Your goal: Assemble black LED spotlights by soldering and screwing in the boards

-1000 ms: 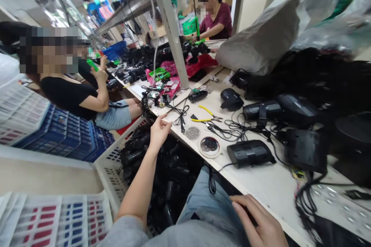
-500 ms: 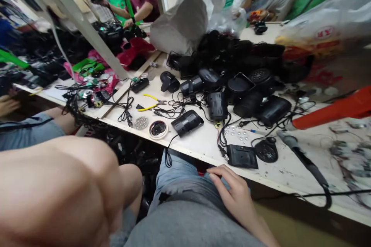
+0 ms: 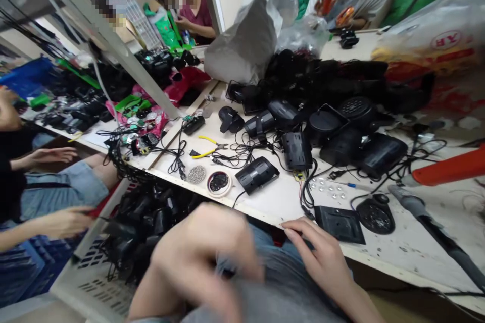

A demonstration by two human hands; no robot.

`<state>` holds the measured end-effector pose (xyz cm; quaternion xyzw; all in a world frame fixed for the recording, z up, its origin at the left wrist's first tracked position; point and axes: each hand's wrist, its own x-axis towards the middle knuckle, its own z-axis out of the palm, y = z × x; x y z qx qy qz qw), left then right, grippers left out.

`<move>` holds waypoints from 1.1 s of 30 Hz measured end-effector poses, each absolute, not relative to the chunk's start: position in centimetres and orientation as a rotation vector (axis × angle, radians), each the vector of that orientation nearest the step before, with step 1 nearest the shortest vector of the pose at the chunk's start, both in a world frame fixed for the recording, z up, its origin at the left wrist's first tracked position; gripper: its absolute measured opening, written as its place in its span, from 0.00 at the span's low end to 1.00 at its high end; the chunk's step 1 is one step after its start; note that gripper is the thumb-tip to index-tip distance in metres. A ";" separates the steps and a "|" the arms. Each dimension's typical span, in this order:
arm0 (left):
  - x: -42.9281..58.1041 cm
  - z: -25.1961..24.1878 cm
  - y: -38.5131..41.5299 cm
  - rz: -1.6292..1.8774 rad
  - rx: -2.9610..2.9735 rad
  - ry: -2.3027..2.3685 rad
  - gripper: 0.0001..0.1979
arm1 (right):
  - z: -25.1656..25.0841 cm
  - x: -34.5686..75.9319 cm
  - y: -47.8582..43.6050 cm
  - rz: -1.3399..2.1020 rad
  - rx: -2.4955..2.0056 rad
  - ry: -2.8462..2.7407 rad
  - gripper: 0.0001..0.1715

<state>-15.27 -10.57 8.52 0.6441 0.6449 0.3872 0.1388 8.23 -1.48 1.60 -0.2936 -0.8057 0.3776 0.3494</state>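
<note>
My left hand (image 3: pixel 202 257) hangs over my lap, near the camera and smeared by motion. Its fingers look bent, but whether they hold anything is unclear. At the table's front edge, my right hand (image 3: pixel 322 255) has its fingers loosely stretched out, with nothing visible in them. Close to it on the table lie a flat black plastic plate (image 3: pixel 340 224) and a round-ended black cover (image 3: pixel 376 214). Farther in is a black cylindrical housing with a cable (image 3: pixel 256 175). Beside that stand a round dish of small dark parts (image 3: pixel 219 182) and a heap of small metal pieces (image 3: pixel 196 174).
Yellow-handled cutters (image 3: pixel 207 147) lie among black cables. A large pile of black housings (image 3: pixel 326 81) fills the back. On the right are an orange-handled tool (image 3: pixel 450 166) and a grey-and-black rod (image 3: pixel 435 232). A crate (image 3: pixel 98 282) and a co-worker's hand (image 3: pixel 62 223) are at left.
My left hand has swung from the far left, close to the camera, to over my lap. The view has shifted left, showing the crate and co-worker. My right hand stays by the table edge.
</note>
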 end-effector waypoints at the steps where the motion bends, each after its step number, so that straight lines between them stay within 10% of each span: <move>1: -15.8 8.0 -9.2 1.083 1.890 1.851 0.22 | 1.6 8.2 -1.4 0.945 -0.763 -2.076 0.11; 7: -16.7 0.8 -3.4 1.045 1.784 2.022 0.43 | 0.8 9.2 -1.4 0.820 -0.851 -2.052 0.10; 21: -11.3 -3.0 -3.5 1.342 1.787 2.107 0.31 | -2.1 16.5 -2.6 0.443 -1.543 -1.456 0.13; 33: -11.9 -2.4 -3.4 1.258 1.956 2.110 0.32 | -6.5 18.0 3.1 0.120 -1.759 -1.758 0.40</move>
